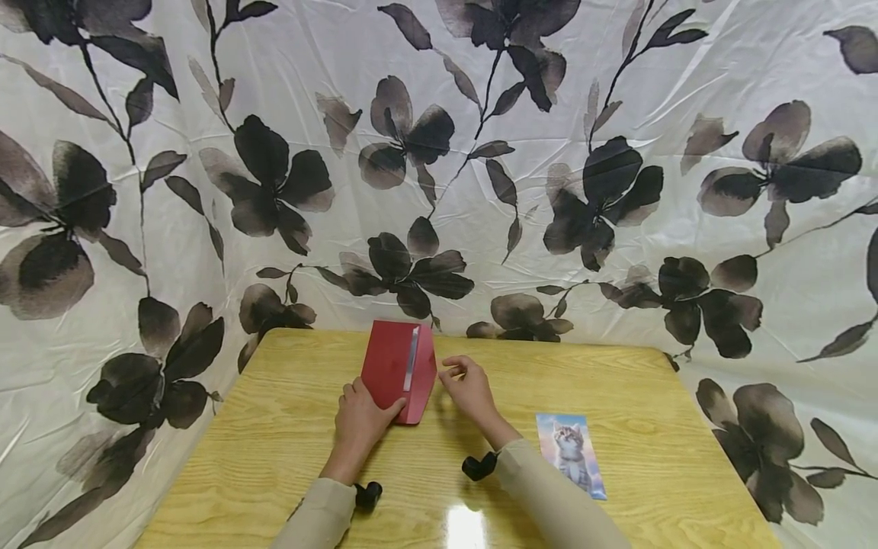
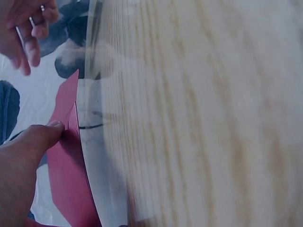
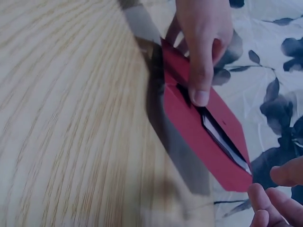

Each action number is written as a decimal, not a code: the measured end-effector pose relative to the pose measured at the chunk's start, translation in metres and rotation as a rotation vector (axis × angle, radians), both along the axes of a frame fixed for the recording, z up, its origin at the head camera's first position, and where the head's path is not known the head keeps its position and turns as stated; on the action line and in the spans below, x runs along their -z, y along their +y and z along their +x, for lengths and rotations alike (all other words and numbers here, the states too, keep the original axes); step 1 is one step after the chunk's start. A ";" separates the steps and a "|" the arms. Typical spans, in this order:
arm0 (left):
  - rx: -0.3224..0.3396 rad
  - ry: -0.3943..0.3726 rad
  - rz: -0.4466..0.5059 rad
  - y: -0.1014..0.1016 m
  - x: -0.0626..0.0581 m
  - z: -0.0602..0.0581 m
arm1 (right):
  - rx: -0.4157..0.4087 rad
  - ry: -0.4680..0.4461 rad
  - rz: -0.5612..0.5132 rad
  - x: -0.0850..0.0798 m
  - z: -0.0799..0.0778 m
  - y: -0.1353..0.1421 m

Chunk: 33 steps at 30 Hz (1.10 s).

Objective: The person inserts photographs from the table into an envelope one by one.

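A red envelope [image 1: 387,362] is gripped at its near end by my left hand [image 1: 362,423], thumb on the front and fingers behind. Its pointed flap [image 1: 427,366] stands folded out on the right side. Inside the slot shows the pale edge of a paper or card [image 3: 222,142], the rest hidden in the envelope. Just right of the flap is my right hand [image 1: 472,393], its fingers loosely bent with nothing between them. In the right wrist view those fingertips [image 3: 258,191] come close to the envelope's far end.
A kitten picture card [image 1: 569,450] lies on the wooden table [image 1: 645,427] to the right, partly behind the right sleeve [image 1: 542,488]. Black wrist cameras [image 1: 479,466] sit on both wrists. Floral cloth [image 1: 494,229] hangs behind the table's far edge.
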<state>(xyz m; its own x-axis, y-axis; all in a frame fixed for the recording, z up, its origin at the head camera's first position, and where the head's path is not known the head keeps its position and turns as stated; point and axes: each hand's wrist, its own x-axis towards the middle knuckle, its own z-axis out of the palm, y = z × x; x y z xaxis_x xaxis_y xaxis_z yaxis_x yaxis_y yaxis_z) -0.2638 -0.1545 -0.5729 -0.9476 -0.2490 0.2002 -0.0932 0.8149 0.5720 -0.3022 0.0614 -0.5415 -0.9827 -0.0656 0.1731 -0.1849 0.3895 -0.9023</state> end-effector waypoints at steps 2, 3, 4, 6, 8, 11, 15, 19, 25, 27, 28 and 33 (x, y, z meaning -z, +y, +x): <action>-0.001 0.006 0.001 0.000 0.000 0.000 | -0.001 0.006 0.010 0.000 0.001 0.005; -0.001 0.007 0.001 0.001 0.000 0.000 | 0.002 0.002 0.014 0.000 0.002 0.008; -0.002 0.007 0.002 0.000 0.000 0.000 | 0.005 -0.004 0.017 0.000 0.002 0.010; 0.000 0.001 0.005 0.000 0.000 0.001 | 0.011 -0.002 0.029 0.000 0.003 0.015; 0.003 -0.011 0.009 0.000 0.001 0.000 | 0.021 -0.005 0.035 0.000 0.004 0.021; 0.008 -0.017 0.016 -0.001 0.001 0.000 | 0.034 -0.010 0.047 -0.002 0.006 0.027; 0.010 -0.019 0.021 -0.002 0.002 -0.001 | 0.055 -0.027 0.055 -0.002 0.009 0.037; 0.012 -0.024 0.022 -0.002 0.002 0.000 | 0.070 -0.028 0.057 -0.001 0.014 0.048; 0.012 -0.027 0.026 -0.001 0.002 0.001 | 0.100 -0.045 0.073 -0.001 0.020 0.068; 0.013 -0.025 0.026 -0.001 0.002 0.000 | 0.111 -0.048 0.075 -0.002 0.023 0.074; 0.013 -0.024 0.023 -0.001 0.002 0.000 | 0.113 -0.041 0.080 -0.003 0.024 0.078; 0.011 -0.024 0.028 -0.001 0.000 0.000 | 0.129 -0.047 0.112 -0.002 0.032 0.094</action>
